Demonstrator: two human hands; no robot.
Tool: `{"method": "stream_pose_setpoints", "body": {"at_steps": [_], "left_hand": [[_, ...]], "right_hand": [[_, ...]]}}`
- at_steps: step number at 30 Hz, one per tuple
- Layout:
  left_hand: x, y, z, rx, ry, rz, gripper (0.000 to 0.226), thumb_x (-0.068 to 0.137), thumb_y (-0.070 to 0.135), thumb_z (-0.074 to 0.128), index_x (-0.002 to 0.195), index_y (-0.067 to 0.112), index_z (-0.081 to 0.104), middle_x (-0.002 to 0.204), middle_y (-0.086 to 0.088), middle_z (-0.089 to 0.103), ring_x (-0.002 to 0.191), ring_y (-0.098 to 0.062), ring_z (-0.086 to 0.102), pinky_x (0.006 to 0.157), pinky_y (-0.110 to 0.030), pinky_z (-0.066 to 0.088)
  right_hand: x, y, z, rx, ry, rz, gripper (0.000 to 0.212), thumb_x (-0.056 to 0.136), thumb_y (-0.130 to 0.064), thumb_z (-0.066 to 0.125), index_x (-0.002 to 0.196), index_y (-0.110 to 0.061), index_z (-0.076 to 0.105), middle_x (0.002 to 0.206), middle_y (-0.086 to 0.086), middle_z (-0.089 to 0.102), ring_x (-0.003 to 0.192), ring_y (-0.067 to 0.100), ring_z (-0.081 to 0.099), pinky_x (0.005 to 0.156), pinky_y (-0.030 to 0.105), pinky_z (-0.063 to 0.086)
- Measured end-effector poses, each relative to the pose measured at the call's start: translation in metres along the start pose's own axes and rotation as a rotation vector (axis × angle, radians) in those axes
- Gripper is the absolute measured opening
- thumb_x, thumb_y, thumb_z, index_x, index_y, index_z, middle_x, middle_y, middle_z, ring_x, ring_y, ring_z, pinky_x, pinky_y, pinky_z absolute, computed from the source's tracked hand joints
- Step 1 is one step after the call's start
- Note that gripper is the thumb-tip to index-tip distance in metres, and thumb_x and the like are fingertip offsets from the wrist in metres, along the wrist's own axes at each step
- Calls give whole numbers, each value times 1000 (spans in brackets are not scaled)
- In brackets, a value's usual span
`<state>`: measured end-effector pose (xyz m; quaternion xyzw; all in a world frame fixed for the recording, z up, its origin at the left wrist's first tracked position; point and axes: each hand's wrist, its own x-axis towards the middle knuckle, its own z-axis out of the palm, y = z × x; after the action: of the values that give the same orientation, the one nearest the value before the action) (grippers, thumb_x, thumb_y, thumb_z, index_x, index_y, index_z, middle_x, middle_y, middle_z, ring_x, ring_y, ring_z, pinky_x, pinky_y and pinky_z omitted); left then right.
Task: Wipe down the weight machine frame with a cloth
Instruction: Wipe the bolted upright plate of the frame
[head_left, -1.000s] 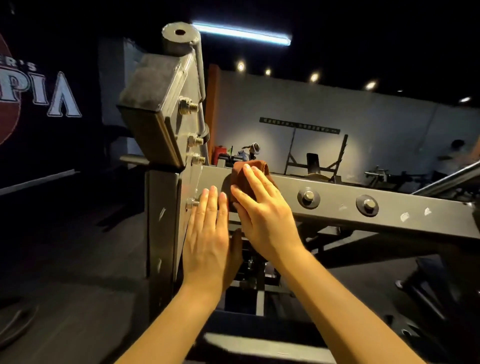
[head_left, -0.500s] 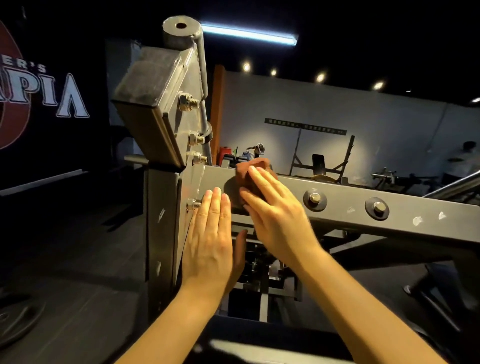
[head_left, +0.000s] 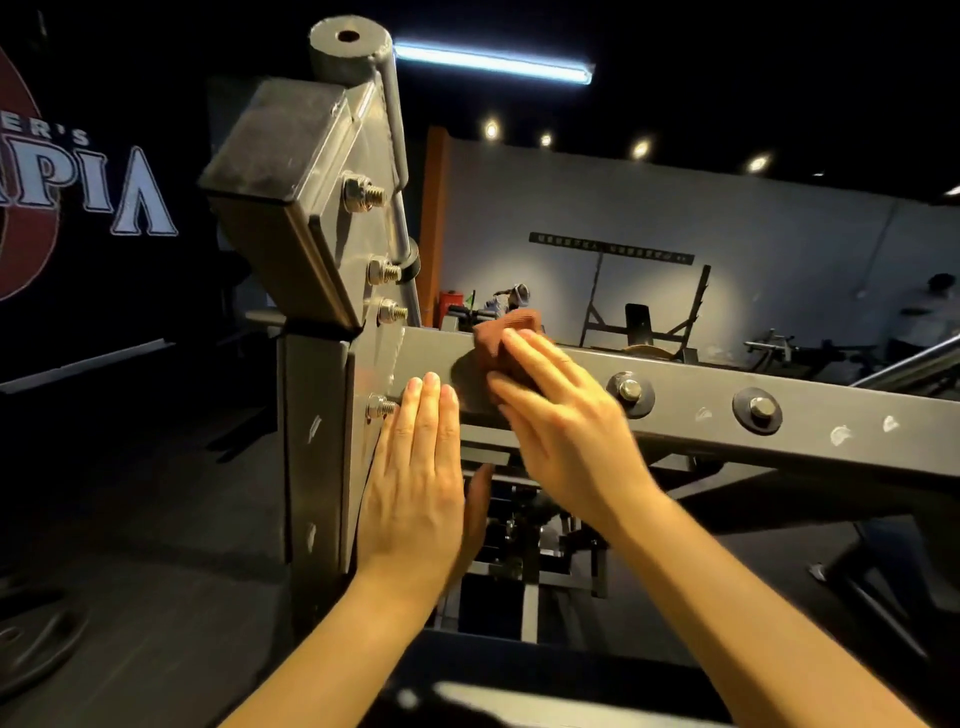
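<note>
Cloth (head_left: 501, 338) looks soft, light; right hand (head_left: 561, 415) presses it flat-fingered on the beam (head_left: 701, 410); left hand (head_left: 415, 483) rests open.

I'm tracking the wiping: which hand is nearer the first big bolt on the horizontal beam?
Right. The right hand presses the cloth on the beam, just left of that bolt. The left hand lies flat farther left, by the upright post.

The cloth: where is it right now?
Head view, centre: the brown cloth sits on the horizontal beam, pressed by the right hand, left of the nearest bolt.
</note>
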<state>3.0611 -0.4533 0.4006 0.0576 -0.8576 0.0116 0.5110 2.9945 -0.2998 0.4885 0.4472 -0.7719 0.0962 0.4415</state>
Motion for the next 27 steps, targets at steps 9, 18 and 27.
{"method": "stream_pose_setpoints", "body": {"at_steps": [9, 18, 27], "left_hand": [[2, -1, 4, -165, -20, -22, 84, 100, 36, 56, 162, 3, 11, 169, -19, 12, 157, -32, 12, 125, -50, 25], [1, -1, 1, -55, -4, -17, 86, 83, 2, 80, 154, -4, 32, 158, -29, 31, 148, -42, 33, 111, -51, 47], [-8, 0, -6, -275, 22, -71, 67, 100, 29, 53, 156, -2, 30, 163, -23, 27, 153, -36, 27, 118, -52, 38]], "right_hand": [[24, -39, 19, 194, 35, 144, 36, 95, -16, 67, 131, -14, 68, 154, 12, 48, 147, 27, 38, 120, 47, 32], [29, 8, -2, 69, 16, 104, 29, 91, -5, 73, 119, -10, 75, 138, 21, 61, 126, 44, 59, 95, 58, 56], [51, -26, 14, 345, -42, -107, 35, 98, -15, 65, 133, -15, 67, 141, 9, 59, 133, 23, 49, 112, 38, 47]]}}
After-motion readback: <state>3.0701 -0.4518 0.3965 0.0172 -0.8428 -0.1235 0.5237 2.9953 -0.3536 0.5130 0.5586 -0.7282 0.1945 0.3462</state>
